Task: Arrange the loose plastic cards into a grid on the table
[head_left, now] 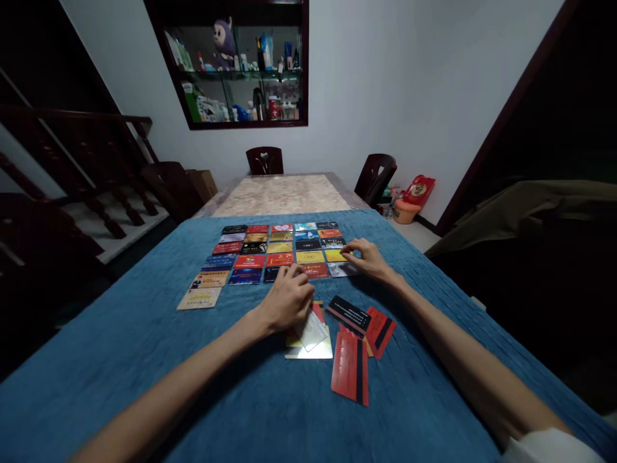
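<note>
Several plastic cards lie face up in rows on the blue tablecloth (135, 321). My left hand (288, 299) is closed, fingers curled down at the front of the rows beside a dark blue card (270, 274). A pale card (312, 334) shows under its palm, on top of a yellow card (321, 349); whether the fingers grip anything is hidden. My right hand (367, 258) makes a pinch at the right end of the rows, fingertips at the edge of a yellow card (333, 255), just above a silver card (343, 269). What sits between those fingertips is too small to tell.
Near me, red cards (347, 366) and a black card (349, 314) overlap in a loose pile. A cream card (200, 298) ends the left column. Beyond the cloth is a marble-patterned tabletop (284, 193), with chairs (376, 177) around it and a wall shelf (245, 74) behind.
</note>
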`<action>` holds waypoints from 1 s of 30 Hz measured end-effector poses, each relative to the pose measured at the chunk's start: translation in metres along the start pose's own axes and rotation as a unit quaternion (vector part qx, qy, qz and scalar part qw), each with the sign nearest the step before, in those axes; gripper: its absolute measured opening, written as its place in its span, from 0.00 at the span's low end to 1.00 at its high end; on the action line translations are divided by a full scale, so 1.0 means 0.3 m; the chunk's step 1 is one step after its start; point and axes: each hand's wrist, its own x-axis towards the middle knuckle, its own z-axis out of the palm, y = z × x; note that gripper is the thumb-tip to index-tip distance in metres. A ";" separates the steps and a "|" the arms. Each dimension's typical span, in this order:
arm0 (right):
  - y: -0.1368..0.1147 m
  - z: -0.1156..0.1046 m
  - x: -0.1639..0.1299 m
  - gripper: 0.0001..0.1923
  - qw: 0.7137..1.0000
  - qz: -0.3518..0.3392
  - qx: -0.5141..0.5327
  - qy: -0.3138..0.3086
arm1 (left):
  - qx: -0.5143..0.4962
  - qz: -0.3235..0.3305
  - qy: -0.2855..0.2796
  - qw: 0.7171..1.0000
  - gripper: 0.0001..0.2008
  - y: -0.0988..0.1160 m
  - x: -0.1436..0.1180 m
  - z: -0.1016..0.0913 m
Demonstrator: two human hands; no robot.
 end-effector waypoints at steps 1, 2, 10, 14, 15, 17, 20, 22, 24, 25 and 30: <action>-0.019 0.005 0.002 0.06 1.000 -0.011 0.002 -0.010 | -0.002 0.001 0.001 1.000 0.08 0.007 -0.029 -0.001; -0.039 0.011 0.002 0.06 1.000 -0.022 0.003 -0.021 | -0.005 -0.001 0.006 1.000 0.09 0.015 -0.056 -0.003; -0.243 0.062 -0.057 0.05 0.988 -0.102 0.017 -0.112 | -0.058 -0.043 -0.010 0.997 0.13 0.092 -0.178 -0.011; -0.342 0.088 -0.107 0.08 0.981 -0.138 0.030 -0.135 | -0.054 -0.051 -0.022 0.997 0.21 0.113 -0.193 -0.005; -0.360 0.096 -0.116 0.09 0.979 -0.145 0.029 -0.140 | -0.053 -0.049 -0.023 0.997 0.21 0.116 -0.195 -0.005; -0.385 0.111 -0.130 0.11 0.977 -0.156 0.021 -0.145 | -0.056 -0.050 -0.021 0.997 0.21 0.121 -0.196 -0.006; -0.396 0.134 -0.145 0.12 0.975 -0.162 0.007 -0.150 | -0.062 -0.061 -0.026 0.996 0.20 0.130 -0.197 -0.012; -0.395 0.143 -0.154 0.12 0.974 -0.160 0.004 -0.160 | -0.060 -0.066 -0.033 0.995 0.19 0.134 -0.198 -0.017; -0.395 0.145 -0.161 0.11 0.972 -0.156 0.005 -0.173 | -0.056 -0.062 -0.039 0.996 0.17 0.134 -0.200 -0.023; -0.396 0.144 -0.164 0.11 0.972 -0.153 0.006 -0.179 | -0.053 -0.056 -0.042 0.996 0.16 0.133 -0.201 -0.025; -0.414 0.127 -0.170 0.11 0.970 -0.143 0.001 -0.196 | -0.016 -0.010 -0.049 0.999 0.14 0.122 -0.206 -0.032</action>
